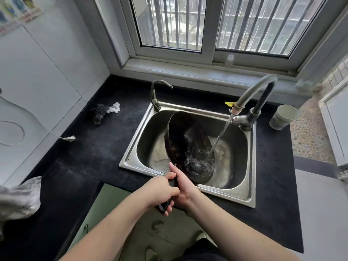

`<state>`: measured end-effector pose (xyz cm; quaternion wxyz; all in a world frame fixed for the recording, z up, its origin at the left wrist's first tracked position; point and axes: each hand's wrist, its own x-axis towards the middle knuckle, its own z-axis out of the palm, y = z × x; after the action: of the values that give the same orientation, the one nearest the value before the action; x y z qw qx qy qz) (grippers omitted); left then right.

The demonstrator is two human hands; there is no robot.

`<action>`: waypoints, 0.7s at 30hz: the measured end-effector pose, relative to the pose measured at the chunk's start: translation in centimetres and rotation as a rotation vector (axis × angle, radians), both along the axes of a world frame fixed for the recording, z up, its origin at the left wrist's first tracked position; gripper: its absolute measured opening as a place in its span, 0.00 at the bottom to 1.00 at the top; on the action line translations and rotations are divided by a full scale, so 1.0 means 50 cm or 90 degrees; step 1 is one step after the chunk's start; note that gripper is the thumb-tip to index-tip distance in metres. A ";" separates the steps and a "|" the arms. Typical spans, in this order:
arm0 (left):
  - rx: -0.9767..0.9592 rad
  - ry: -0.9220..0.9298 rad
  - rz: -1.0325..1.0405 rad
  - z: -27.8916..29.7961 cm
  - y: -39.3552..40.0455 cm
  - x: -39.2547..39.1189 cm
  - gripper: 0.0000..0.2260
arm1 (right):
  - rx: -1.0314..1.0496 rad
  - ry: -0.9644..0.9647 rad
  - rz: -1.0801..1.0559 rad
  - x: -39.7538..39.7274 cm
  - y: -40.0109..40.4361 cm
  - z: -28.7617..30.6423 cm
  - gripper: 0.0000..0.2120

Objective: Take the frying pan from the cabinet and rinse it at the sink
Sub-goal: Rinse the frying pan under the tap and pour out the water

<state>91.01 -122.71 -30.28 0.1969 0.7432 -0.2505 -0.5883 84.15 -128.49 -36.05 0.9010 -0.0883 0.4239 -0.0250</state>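
Head view: frying pan (pixel 190 146) tilted in the sink (pixel 250 196) under a running tap (pixel 244 117).

Risk first, as a judgement: the pan stands steeply on edge, its lower rim near the sink's front wall, and the stream (pixel 220 136) strikes low on its inner face, so water may bounce over the front edge onto the dark counter (pixel 90 147); a wet handle could also twist in the grip and let the pan drop against the steel. Both hands are curled round the dark handle (pixel 166 205), which reaches back over the sink's front edge: the right hand (pixel 181 187) grips nearest the pan, the left hand (pixel 160 193) just behind, its fingers wrapped with the handle's end poking out below. The pan's bowl lies beyond the fingers, over the middle of the basin.
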 end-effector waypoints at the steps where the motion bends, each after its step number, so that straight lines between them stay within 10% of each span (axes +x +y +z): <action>1: 0.003 -0.014 -0.013 0.004 -0.004 0.003 0.30 | 0.001 0.000 0.001 0.002 -0.002 0.001 0.28; 21: 0.157 -0.355 -0.267 0.099 -0.074 0.020 0.31 | 0.013 -0.078 -0.072 0.048 -0.050 0.018 0.21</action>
<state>92.01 -126.43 -25.31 -0.0951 0.8256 -0.3688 -0.4164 86.57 -130.99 -35.18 0.9234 -0.0531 0.3723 -0.0768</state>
